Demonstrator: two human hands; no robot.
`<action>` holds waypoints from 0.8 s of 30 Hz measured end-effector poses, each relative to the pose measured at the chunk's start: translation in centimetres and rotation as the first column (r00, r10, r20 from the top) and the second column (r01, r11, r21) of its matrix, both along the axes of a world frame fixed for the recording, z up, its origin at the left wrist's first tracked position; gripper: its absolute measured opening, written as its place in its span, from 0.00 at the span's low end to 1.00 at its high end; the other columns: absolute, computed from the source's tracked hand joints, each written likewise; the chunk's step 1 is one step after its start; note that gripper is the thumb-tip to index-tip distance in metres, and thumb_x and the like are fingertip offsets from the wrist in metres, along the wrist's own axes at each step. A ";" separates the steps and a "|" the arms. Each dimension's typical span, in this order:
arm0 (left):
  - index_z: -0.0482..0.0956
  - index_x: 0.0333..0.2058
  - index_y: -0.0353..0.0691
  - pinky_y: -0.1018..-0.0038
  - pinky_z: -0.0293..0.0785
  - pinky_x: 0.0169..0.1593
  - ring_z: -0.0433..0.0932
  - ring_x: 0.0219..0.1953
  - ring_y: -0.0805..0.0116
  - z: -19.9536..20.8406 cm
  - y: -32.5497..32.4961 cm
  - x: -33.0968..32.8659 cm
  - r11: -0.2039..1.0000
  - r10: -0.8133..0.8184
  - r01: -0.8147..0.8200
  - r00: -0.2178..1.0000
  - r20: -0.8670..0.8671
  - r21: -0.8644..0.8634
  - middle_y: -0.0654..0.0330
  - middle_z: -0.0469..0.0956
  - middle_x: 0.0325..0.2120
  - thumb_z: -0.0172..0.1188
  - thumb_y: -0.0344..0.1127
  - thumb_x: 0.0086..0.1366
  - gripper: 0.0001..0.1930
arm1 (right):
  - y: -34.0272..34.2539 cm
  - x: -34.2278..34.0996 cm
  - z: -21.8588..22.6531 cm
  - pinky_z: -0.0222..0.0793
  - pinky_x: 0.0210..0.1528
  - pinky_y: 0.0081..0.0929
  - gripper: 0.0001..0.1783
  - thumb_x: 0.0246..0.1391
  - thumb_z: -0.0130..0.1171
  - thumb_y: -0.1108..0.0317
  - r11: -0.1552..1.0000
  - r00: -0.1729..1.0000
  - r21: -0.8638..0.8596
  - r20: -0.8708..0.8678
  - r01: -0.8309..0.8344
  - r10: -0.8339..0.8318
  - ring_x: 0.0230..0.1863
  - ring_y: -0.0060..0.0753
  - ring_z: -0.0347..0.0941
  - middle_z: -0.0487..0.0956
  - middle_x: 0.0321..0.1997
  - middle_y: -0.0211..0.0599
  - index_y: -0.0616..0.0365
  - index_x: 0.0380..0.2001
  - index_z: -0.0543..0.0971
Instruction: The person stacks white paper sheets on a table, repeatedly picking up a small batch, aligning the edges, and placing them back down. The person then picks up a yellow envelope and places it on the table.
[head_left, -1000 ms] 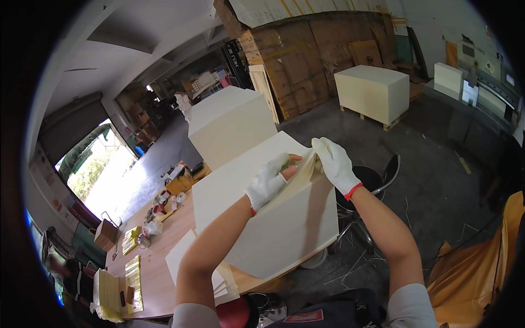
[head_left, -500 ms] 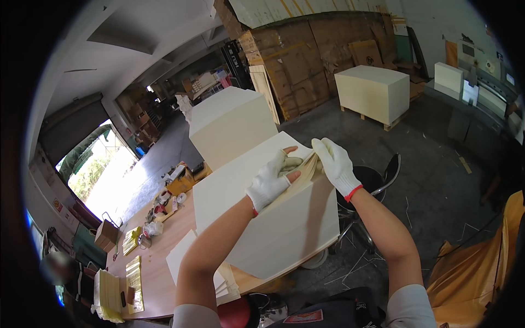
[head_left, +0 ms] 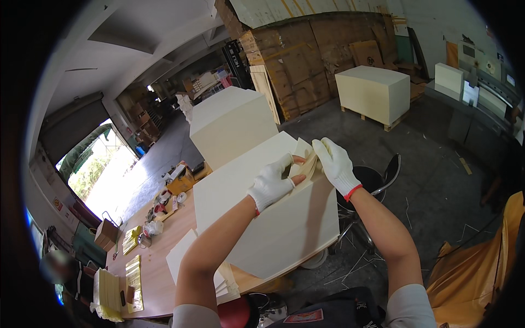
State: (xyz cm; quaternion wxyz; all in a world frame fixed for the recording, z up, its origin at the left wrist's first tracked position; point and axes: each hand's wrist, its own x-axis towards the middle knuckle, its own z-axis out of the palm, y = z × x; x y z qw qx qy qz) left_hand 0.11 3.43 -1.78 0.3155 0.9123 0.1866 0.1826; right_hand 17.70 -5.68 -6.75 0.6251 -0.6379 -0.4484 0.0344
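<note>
Before me on the table rises a tall stack of cream-white paper [head_left: 284, 235]. At its right corner several top sheets [head_left: 309, 165] are lifted and fanned. My right hand [head_left: 334, 164], in a white knit glove with a red cuff, is closed on the raised corner of those sheets. My left hand [head_left: 273, 183] wears a matching glove with bare thumb and fingertip showing; its thumb and finger are at the inner edge of the fanned sheets, closed on them. Fingers of the right hand behind the paper are hidden.
The wooden table [head_left: 164, 235] bears tape rolls [head_left: 159, 210] and yellow-wrapped packs [head_left: 133, 284]. More paper stacks stand behind [head_left: 232, 126] and on a pallet [head_left: 388, 127]. A black chair [head_left: 377, 180] is at the right. A person [head_left: 60, 273] is at the lower left.
My left hand has shifted slightly right, its thumb and finger now nearer the fanned sheets. The sheets stand more upright and spread. My right hand stays nearly in place.
</note>
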 end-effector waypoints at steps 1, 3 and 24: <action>0.77 0.53 0.40 0.74 0.71 0.38 0.72 0.32 0.77 0.0 0.0 0.0 1.000 -0.010 0.009 0.999 0.039 0.008 0.66 0.78 0.30 0.67 0.31 0.61 0.21 | 0.0 0.1 0.0 0.64 0.33 0.39 0.28 0.69 0.47 0.44 1.000 1.000 -0.001 0.008 0.007 -0.007 0.28 0.48 0.68 0.70 0.23 0.48 0.61 0.29 0.71; 0.77 0.54 0.41 0.75 0.70 0.40 0.72 0.33 0.77 -0.3 0.3 0.1 1.000 -0.020 0.019 0.999 0.045 0.023 0.65 0.78 0.31 0.67 0.33 0.62 0.21 | 0.0 0.1 -0.1 0.65 0.33 0.42 0.29 0.68 0.46 0.43 1.000 1.000 -0.001 0.021 0.019 -0.018 0.28 0.54 0.72 0.73 0.24 0.51 0.61 0.29 0.73; 0.80 0.50 0.43 0.72 0.72 0.37 0.75 0.28 0.73 -0.2 -0.3 0.3 0.991 0.038 -0.036 0.999 -0.011 0.132 0.63 0.77 0.24 0.68 0.39 0.64 0.17 | 0.1 0.1 -0.2 0.67 0.35 0.42 0.28 0.67 0.49 0.42 0.999 0.999 -0.047 -0.052 0.012 -0.014 0.31 0.54 0.76 0.77 0.27 0.51 0.60 0.32 0.74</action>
